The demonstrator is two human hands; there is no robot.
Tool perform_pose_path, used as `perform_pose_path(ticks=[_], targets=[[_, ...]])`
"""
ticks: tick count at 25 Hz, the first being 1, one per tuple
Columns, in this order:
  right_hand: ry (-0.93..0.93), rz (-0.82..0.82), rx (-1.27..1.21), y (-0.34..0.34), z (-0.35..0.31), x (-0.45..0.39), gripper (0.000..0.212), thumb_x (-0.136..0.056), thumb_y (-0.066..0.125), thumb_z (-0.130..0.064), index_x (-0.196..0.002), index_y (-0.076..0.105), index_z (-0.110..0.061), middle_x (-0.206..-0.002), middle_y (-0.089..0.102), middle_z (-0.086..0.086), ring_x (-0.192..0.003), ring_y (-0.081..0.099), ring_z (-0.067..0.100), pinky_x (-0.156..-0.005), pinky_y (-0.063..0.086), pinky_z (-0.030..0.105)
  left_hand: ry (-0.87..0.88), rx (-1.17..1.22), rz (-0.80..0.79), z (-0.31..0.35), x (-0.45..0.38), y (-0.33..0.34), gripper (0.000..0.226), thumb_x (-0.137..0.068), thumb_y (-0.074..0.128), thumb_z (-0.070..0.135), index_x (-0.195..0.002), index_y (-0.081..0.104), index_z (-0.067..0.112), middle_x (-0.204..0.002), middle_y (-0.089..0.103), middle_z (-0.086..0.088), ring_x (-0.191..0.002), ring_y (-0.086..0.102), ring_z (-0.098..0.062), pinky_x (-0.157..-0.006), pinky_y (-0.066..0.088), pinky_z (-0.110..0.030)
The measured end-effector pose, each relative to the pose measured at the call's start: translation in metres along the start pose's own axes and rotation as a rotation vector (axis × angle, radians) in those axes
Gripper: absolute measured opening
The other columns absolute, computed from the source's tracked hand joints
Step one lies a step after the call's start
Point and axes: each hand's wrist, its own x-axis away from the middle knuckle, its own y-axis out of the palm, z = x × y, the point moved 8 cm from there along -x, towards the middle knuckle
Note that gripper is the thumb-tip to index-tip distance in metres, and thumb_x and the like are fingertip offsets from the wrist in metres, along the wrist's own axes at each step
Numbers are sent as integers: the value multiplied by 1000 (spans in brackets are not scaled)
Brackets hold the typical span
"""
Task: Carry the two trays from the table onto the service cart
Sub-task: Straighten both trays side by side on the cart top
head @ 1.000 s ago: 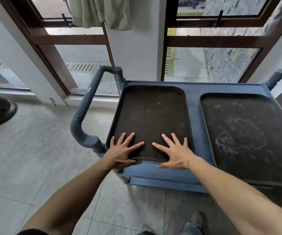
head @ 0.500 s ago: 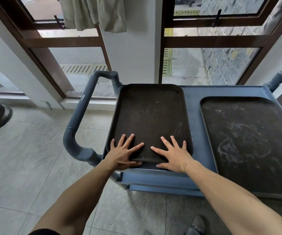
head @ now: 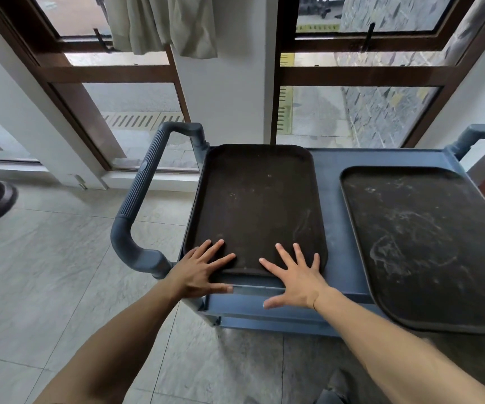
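Two trays lie on the top of the blue service cart (head: pixel 330 199). The left tray (head: pixel 257 205) sits in the middle of the frame, close to the cart's left side. The right tray (head: pixel 427 246) sits at the right of the frame, and its near corner sticks out over the cart's front edge. A strip of bare blue cart top shows between the two trays, so they do not touch. Both trays are dark brown with pale scuff marks.

The left hand (head: pixel 197 272) lies flat at the near left corner of the left tray. Its fingers (head: pixel 216 248) are spread wide and rest on the tray, and its thumb lies along the cart's front edge. The right hand (head: pixel 298 279) lies flat at the near right part of the same tray. Its fingers (head: pixel 282 252) are spread out too, with the tips on the tray and the palm over the cart's front edge. Neither hand is curled around anything; both are flat and grip nothing.

A thick grey-blue handle (head: pixel 140 199) bends out from the cart's left end. Pale floor tiles (head: pixel 46 272) fill the lower left of the frame. Brown-framed windows (head: pixel 360 77) stand behind the cart, and a light curtain (head: pixel 162 21) hangs at the top.
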Motion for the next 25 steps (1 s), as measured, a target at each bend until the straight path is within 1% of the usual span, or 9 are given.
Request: perform_pose_path(ticks=[2, 4, 6, 10, 13, 17, 21, 23, 25], targets=[[14, 11, 40, -2, -1, 2, 94, -78, 58, -71, -145, -8, -59, -162, -23, -2, -143, -20, 47, -106, 0, 76, 34, -112, 8, 1, 3, 2, 95, -77, 42, 84, -149, -13, 54, -163, -22, 3, -151, -13, -25, -120, 7, -46], [17, 16, 51, -4, -4, 4, 87, -86, 57, -60, -145, -6, -60, -163, -20, -1, -144, -17, 49, -107, 4, 76, 41, -174, 20, 3, 5, 2, 97, -83, 55, 69, -149, -14, 52, -165, -18, -1, -151, -7, -30, -120, 13, -48], [24, 27, 51, -4, -5, 7, 81, -91, 55, -55, -145, -4, -61, -164, -18, -2, -144, -15, 49, -107, 5, 75, 44, -177, 29, 4, 8, 1, 92, -88, 55, 62, -149, -13, 52, -166, -15, -2, -151, -4, -33, -119, 16, -49], [56, 90, 48, 4, -15, 18, 65, -100, 45, -42, -146, 4, -60, -165, -9, -3, -146, -10, 47, -108, 8, 75, 29, -174, 85, 12, 21, 8, 74, -97, 46, 51, -152, -5, 51, -167, -5, -4, -151, 5, -35, -117, 20, -49], [89, 125, 22, 5, -17, 22, 62, -102, 43, -35, -147, 8, -58, -165, -5, -4, -146, -7, 46, -109, 10, 73, -5, -172, 106, 15, 24, 8, 68, -100, 42, 47, -153, -1, 48, -167, -1, -5, -151, 8, -36, -117, 20, -48], [83, 121, 18, 3, -18, 27, 62, -101, 44, -35, -149, 10, -54, -166, -1, -3, -148, -2, 40, -112, 13, 68, -43, -152, 121, 18, 29, 5, 66, -101, 43, 44, -154, 5, 46, -167, 4, -5, -150, 12, -34, -117, 21, -46], [68, 85, 28, 9, -19, 41, 76, -94, 53, -49, -153, 5, -46, -166, -2, -1, -150, 0, 33, -116, 8, 62, -86, -122, 138, 21, 35, 6, 64, -101, 42, 43, -155, 7, 43, -167, 6, -4, -150, 14, -30, -118, 18, -45], [45, 62, 42, 10, -19, 46, 81, -91, 53, -56, -154, 3, -42, -166, -2, 0, -150, 0, 32, -117, 7, 60, -117, -104, 120, 21, 38, 5, 67, -98, 40, 54, -155, 7, 42, -167, 5, -3, -150, 14, -29, -119, 17, -43], [18, 46, 33, 8, -20, 49, 81, -91, 49, -60, -154, 2, -40, -166, 1, 0, -150, 2, 32, -118, 7, 57, -193, -77, 97, 23, 43, 3, 74, -91, 35, 71, -155, 8, 44, -167, 6, -2, -150, 16, -29, -119, 17, -44]])
